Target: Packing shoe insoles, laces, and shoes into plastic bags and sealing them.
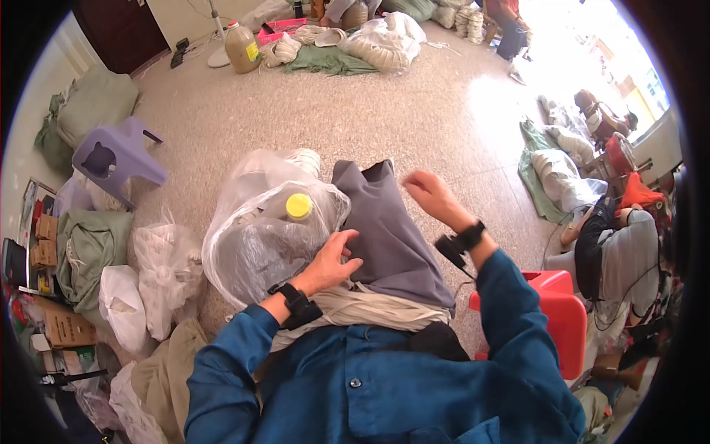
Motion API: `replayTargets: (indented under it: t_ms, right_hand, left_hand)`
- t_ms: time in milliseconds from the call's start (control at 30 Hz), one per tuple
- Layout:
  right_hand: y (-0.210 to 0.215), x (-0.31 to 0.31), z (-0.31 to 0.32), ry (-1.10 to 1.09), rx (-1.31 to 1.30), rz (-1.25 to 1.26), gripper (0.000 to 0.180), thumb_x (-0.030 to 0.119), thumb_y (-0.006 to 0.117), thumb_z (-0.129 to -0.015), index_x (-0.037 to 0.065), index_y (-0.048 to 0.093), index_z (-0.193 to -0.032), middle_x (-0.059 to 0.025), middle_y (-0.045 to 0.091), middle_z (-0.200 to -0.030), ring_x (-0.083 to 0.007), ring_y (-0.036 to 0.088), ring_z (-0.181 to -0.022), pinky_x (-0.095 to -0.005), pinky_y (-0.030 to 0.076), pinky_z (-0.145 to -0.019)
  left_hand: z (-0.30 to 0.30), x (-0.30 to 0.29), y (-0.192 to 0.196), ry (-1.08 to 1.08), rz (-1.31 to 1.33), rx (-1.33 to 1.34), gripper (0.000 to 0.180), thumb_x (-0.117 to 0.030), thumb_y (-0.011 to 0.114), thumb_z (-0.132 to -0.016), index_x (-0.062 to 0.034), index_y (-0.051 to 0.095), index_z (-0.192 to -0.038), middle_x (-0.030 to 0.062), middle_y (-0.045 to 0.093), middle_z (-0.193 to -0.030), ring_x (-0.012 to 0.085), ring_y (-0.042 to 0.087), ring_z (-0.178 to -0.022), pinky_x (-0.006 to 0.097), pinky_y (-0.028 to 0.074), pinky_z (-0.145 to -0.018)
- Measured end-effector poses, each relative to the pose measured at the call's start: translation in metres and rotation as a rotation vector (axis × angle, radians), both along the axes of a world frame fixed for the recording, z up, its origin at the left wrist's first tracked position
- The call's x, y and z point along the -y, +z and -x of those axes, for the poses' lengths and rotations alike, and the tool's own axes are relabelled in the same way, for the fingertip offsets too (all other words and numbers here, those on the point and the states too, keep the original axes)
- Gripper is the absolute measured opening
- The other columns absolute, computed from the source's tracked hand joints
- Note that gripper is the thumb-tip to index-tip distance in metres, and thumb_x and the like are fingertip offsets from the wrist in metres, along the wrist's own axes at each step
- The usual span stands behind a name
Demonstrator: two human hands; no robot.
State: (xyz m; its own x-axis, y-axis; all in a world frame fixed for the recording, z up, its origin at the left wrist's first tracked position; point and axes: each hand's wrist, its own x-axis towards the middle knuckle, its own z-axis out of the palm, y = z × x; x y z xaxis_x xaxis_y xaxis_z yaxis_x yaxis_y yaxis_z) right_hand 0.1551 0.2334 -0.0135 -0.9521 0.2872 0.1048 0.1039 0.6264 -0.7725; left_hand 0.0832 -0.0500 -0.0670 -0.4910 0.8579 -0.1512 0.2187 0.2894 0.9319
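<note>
Your left hand [330,262], fingers parted, is beside the crinkled clear bag [244,233], centre frame; your right hand [435,198] is apart, blurred, its grip indeterminable. Creased grey cloth [384,233] lies between, above pale strands [370,308]. Glossy red stool [563,318] crowds your right sleeve [510,300], lower right; moulded purple stool [132,152], left.

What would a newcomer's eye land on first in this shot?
Probably the bright yellow cap, showing in the opening of the clear plastic bag near the middle, with the left hand close by. Next, the red plastic stool beside the person's right arm and the purple stool off to the left, its seat pierced by a dark cutout.
</note>
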Motion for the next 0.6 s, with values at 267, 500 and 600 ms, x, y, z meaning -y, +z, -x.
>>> replayTargets:
  t_ms: [267, 500, 600]
  right_hand:
    - [-0.148, -0.029, 0.087, 0.041, 0.435, 0.246, 0.05, 0.035, 0.057, -0.091, 0.002, 0.058, -0.128, -0.0135, 0.066, -0.115, -0.0224, 0.063, -0.102, -0.0333, 0.05, -0.087]
    - [-0.223, -0.042, 0.046, 0.261, 0.719, 0.581, 0.045, 0.023, 0.06, -0.089, 0.009, 0.056, -0.131, -0.0112, 0.064, -0.12, -0.0237, 0.065, -0.104, -0.0477, 0.058, -0.069]
    - [-0.232, -0.053, -0.011, 0.107, 0.777, 0.713, 0.039, 0.026, 0.063, -0.09, 0.01, 0.063, -0.126, -0.01, 0.067, -0.113, -0.0204, 0.067, -0.088, -0.0368, 0.059, -0.061]
  left_hand:
    - [-0.002, 0.003, -0.021, -0.037, 0.04, -0.034, 0.082, -0.015, 0.071, -0.081, -0.0002, 0.028, -0.149, 0.0206, 0.045, -0.14, 0.0261, 0.059, -0.107, 0.035, 0.048, -0.093]
    - [0.037, -0.003, -0.004, -0.132, 0.238, -0.028, 0.069, -0.013, 0.069, -0.082, -0.0022, 0.039, -0.143, 0.0199, 0.05, -0.135, 0.0243, 0.061, -0.1, 0.033, 0.049, -0.091]
    - [0.042, -0.025, 0.011, -0.084, 0.045, -0.164, 0.071, -0.012, 0.069, -0.081, -0.0058, 0.037, -0.145, 0.0208, 0.044, -0.141, 0.0318, 0.058, -0.113, 0.037, 0.048, -0.096]
